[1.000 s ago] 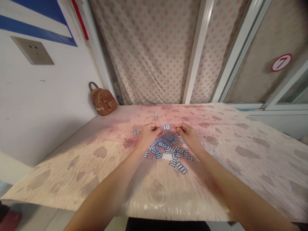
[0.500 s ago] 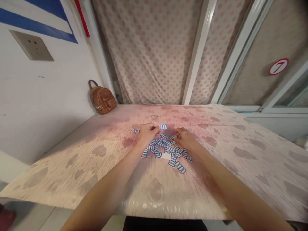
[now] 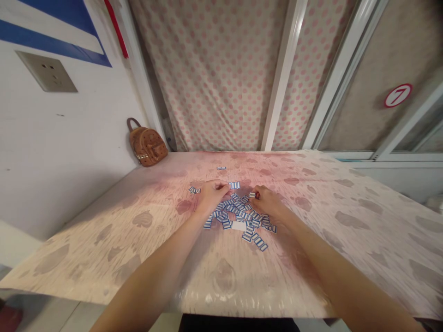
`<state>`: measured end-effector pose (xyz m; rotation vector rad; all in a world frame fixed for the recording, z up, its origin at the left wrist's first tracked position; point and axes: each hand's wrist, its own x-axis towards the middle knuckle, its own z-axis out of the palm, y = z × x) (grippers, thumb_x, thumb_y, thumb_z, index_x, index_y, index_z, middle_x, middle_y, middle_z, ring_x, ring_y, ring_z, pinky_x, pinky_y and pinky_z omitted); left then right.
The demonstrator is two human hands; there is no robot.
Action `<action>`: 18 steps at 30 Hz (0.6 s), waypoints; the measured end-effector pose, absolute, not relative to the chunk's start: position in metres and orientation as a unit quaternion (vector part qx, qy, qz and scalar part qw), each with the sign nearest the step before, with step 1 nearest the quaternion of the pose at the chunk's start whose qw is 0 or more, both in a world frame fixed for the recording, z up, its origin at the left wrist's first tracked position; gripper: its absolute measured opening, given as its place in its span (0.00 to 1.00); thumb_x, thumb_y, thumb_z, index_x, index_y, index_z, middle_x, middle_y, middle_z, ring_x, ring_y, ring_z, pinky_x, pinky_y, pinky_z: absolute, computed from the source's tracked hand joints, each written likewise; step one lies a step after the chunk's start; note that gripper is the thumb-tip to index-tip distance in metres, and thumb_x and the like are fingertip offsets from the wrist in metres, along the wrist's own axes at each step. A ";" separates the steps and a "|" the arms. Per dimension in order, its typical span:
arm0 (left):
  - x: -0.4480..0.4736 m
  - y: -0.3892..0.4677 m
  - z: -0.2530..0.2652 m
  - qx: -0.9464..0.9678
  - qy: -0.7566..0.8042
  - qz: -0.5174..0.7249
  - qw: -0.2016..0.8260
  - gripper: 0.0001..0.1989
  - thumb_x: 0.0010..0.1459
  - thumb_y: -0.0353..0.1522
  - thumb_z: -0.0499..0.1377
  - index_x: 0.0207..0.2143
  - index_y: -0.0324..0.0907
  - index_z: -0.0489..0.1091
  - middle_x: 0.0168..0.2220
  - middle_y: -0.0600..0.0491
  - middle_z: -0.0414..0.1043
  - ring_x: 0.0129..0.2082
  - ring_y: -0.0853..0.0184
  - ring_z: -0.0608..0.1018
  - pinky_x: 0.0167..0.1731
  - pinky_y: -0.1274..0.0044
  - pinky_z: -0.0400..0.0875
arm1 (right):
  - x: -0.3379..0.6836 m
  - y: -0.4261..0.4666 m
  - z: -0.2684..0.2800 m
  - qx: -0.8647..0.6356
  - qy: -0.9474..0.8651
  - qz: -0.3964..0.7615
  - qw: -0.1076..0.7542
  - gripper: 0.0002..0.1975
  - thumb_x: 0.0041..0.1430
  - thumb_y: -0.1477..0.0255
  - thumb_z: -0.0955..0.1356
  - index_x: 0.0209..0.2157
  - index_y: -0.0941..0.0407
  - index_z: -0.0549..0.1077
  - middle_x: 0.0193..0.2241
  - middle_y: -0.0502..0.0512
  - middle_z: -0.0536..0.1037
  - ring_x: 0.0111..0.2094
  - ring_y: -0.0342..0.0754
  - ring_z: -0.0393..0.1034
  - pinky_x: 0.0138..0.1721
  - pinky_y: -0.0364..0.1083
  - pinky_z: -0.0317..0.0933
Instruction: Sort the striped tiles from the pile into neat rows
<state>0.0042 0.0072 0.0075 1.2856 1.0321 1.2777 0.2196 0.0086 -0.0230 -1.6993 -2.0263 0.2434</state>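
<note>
Small blue-and-white striped cards lie in a loose pile [image 3: 244, 214] on the table, between and below my hands. My left hand [image 3: 212, 193] is at the pile's upper left, thumb and finger pinched at the left end of a blue-and-white striped card [image 3: 235, 185]. On the right side my right hand [image 3: 268, 200] has its fingers curled and pinches one small striped card [image 3: 252, 195] above the pile's edge. A plain white card [image 3: 238, 225] rests at the near side of the pile.
More striped cards [image 3: 194, 190] lie left of my left hand, and a small one [image 3: 221, 168] sits farther back. A brown mini backpack [image 3: 148, 145] leans in the back left corner by the wall. The patterned tablecloth [image 3: 145, 258] ends near my lap; a curtain [image 3: 221, 78] hangs behind.
My right hand has lifted slightly and turned, and a striped card now shows between its fingers. My left hand stays at nearly the same spot. The view has tilted a little.
</note>
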 end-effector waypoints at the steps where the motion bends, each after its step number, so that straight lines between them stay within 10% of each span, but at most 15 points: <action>1: 0.004 0.008 0.006 0.533 0.426 0.530 0.504 0.05 0.49 0.30 0.65 0.26 0.36 0.76 0.25 0.51 0.78 0.25 0.70 0.79 0.26 0.81 0.74 | 0.220 0.008 -0.022 -0.614 -0.739 0.093 0.260 0.01 0.56 0.76 0.67 0.31 0.57 0.72 0.30 0.53 0.72 0.30 0.44 0.66 0.32 0.42 0.55; 10: 0.010 0.009 0.005 0.528 0.441 0.533 0.492 0.04 0.51 0.29 0.63 0.28 0.36 0.77 0.23 0.51 0.77 0.21 0.69 0.78 0.21 0.82 0.71 | 0.211 -0.007 0.003 -0.446 -0.636 0.340 0.530 0.09 0.55 0.63 0.67 0.29 0.55 0.70 0.25 0.51 0.75 0.26 0.46 0.69 0.31 0.45 0.63; 18: 0.016 -0.001 0.014 0.536 0.442 0.517 0.500 0.03 0.52 0.28 0.64 0.28 0.36 0.77 0.24 0.51 0.78 0.23 0.70 0.79 0.25 0.82 0.72 | 0.190 -0.026 0.013 -0.433 -0.595 0.434 0.520 0.13 0.53 0.60 0.70 0.27 0.55 0.66 0.25 0.53 0.79 0.24 0.45 0.72 0.30 0.45 0.67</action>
